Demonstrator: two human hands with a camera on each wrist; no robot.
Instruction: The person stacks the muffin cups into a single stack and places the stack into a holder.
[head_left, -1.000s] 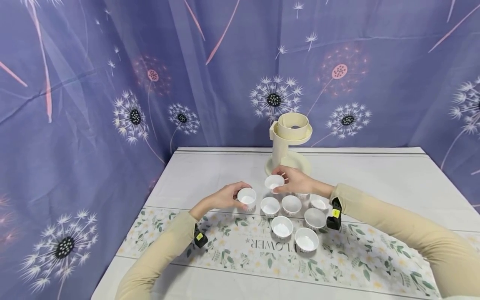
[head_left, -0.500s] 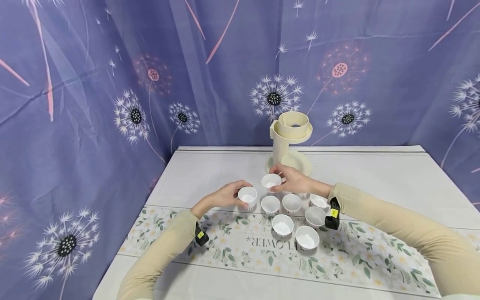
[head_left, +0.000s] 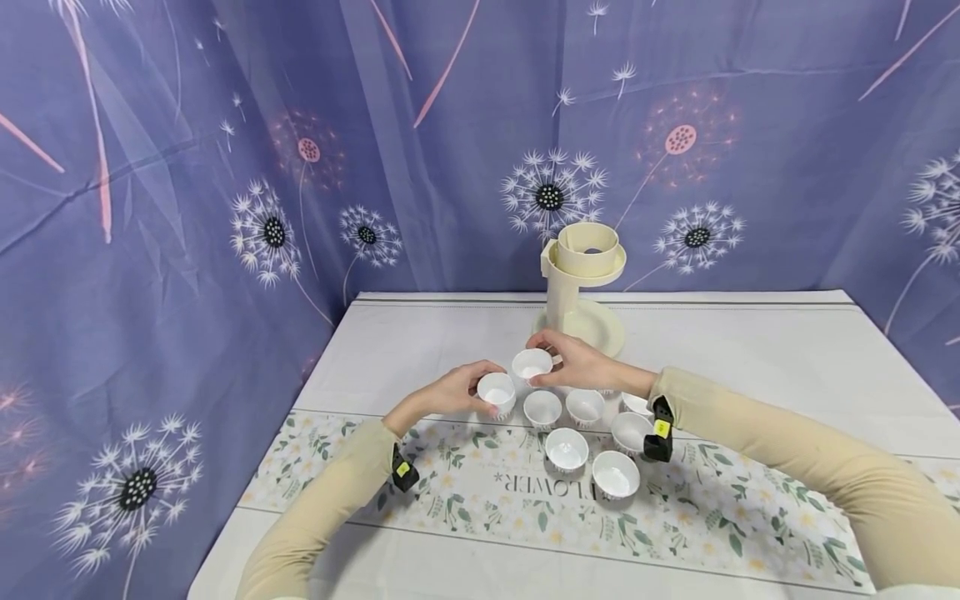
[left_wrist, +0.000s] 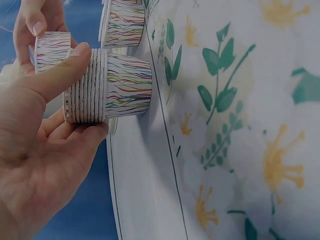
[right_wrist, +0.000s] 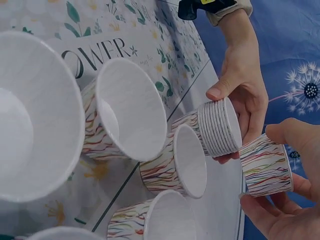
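Note:
My left hand grips a stack of nested white paper cups with thin coloured wavy stripes, thumb on one side and fingers on the other. Several rims are packed together at the stack's top. My right hand pinches a single paper cup of the same striped kind between thumb and fingers. In the head view that cup is just right of and behind the stack; in the right wrist view its base is right by the stack's mouth. Several loose cups stand upright, mouths up, in front of my right hand.
A cream stand with a ring-shaped holder on top and a round base stands at the back, behind my right hand. A white cloth with a floral band covers the table. Purple dandelion curtains hang behind and at the left.
My right hand has moved left with its single cup, closing toward the stack. My left hand and the stack have stayed almost in place, as have the standing cups.

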